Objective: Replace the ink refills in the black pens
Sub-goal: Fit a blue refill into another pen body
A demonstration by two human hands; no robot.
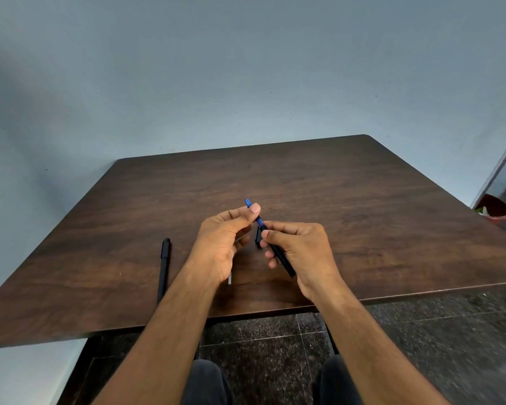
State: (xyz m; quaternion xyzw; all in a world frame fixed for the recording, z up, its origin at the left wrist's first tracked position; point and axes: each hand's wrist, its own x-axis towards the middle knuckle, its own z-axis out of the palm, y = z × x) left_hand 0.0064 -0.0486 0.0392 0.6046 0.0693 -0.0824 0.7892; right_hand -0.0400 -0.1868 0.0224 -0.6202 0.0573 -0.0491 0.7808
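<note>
Dark wood-grain table (348,182), seen from the head camera, backed against a pale blue-grey wall (246,68).

Over the middle of the table, nearer the front edge: both hands raised, working on one black pen barrel (284,260). Right hand (301,252) wrapped round the barrel, thumb and forefinger pinching its upper end, other fingers curled beneath; barrel slanting down and toward the front edge, lower end poking out under the palm. Blue refill (253,210) sticking out of the barrel's upper end, angled up and away toward the far edge. Left hand (222,244) pinching that refill between thumb and forefinger, tip of the refill showing just past the thumbnail; remaining fingers loosely curled. Small black piece (259,236) just beside the right thumb, too dark to tell whether clip or cap.

Toward the left front of the table: second black pen (164,266), lying flat, running roughly from front edge to back, untouched and well apart from the hands. Thin pale sliver (230,278) on the table just beside the left wrist, mostly hidden, not identifiable.

Off the right edge, on the dark speckled floor (275,340): red pot (494,210). Dark trouser knees at the bottom of the view.
</note>
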